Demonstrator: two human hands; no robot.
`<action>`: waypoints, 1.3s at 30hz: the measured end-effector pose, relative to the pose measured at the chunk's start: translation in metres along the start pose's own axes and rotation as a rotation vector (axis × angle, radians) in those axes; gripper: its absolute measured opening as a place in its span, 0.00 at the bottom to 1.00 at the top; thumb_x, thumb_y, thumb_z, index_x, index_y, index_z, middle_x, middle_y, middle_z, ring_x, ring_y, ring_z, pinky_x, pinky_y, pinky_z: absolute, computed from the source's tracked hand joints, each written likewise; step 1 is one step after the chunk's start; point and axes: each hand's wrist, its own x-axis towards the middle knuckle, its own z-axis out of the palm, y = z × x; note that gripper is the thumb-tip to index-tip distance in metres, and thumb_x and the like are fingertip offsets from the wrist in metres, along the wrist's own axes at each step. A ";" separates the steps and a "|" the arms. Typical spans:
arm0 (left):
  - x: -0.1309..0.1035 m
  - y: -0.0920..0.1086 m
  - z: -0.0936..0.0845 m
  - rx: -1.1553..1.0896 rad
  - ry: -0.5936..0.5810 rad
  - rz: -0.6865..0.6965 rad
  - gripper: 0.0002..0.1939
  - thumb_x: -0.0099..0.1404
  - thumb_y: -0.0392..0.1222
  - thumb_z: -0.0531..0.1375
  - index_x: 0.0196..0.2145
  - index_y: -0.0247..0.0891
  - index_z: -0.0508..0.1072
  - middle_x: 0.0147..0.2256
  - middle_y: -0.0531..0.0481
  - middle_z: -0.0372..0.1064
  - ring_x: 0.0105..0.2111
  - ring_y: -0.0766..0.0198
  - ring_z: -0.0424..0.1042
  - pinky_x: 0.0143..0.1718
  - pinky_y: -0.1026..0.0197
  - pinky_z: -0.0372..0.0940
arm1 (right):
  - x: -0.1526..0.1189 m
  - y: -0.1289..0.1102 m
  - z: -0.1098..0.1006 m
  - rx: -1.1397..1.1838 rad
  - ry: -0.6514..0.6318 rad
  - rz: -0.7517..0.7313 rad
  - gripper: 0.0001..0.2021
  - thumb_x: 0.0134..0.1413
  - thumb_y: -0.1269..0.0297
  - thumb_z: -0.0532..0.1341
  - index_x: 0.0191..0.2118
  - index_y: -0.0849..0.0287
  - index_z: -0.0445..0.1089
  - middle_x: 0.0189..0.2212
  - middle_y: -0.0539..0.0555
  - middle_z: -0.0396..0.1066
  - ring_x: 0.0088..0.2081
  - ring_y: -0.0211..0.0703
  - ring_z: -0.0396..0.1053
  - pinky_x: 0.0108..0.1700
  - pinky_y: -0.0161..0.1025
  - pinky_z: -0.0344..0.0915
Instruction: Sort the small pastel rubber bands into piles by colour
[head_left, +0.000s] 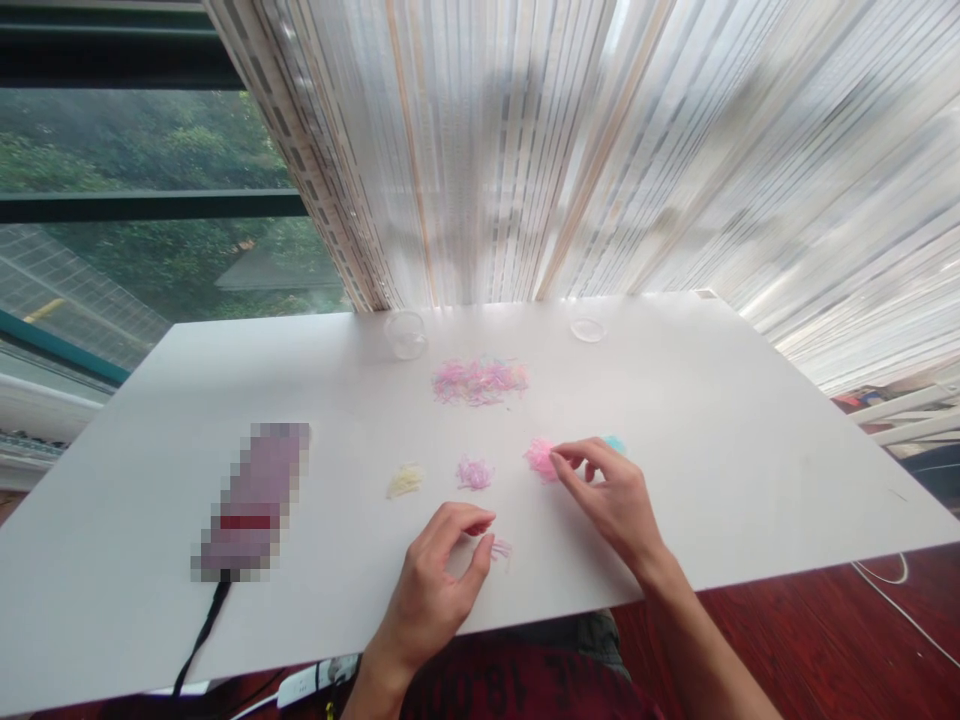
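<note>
My right hand (611, 490) is at the right edge of a bright pink pile (538, 458), thumb and index finger pinched together; what is between them is too small to make out. Behind that hand a small blue pile (615, 443) partly shows. My left hand (442, 565) hovers near the front edge, thumb and index finger apart, beside a few loose pink strips (501, 549). A purple pile (475, 472) and a yellow pile (406, 480) lie further left. Behind them spreads a larger mixed-colour pile (480, 382) of thin strips.
On the white table (337, 600), a clear round container (406, 336) stands at the back, with a clear lid (588, 329) to its right. A pixelated purple object (259, 490) with a black strap lies at the left. Curtains hang along the back edge.
</note>
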 end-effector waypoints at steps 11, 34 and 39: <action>0.000 0.000 0.002 0.032 0.006 0.027 0.09 0.72 0.31 0.60 0.47 0.40 0.75 0.41 0.47 0.76 0.42 0.60 0.78 0.46 0.60 0.74 | 0.039 0.024 -0.008 -0.198 -0.286 -0.144 0.07 0.66 0.67 0.62 0.41 0.53 0.80 0.37 0.54 0.78 0.37 0.46 0.76 0.40 0.43 0.73; -0.003 -0.004 0.002 0.034 -0.039 0.006 0.10 0.72 0.33 0.62 0.49 0.42 0.75 0.39 0.50 0.78 0.38 0.61 0.80 0.43 0.61 0.76 | -0.052 -0.028 0.033 0.278 -0.205 -0.159 0.04 0.66 0.69 0.65 0.44 0.54 0.76 0.35 0.53 0.78 0.35 0.41 0.76 0.39 0.36 0.74; -0.003 -0.003 0.003 0.030 -0.033 0.010 0.12 0.72 0.32 0.62 0.50 0.42 0.75 0.40 0.50 0.78 0.38 0.62 0.79 0.43 0.61 0.75 | -0.052 -0.027 0.033 0.279 -0.198 -0.162 0.05 0.67 0.69 0.63 0.44 0.54 0.76 0.34 0.53 0.77 0.34 0.42 0.76 0.38 0.37 0.74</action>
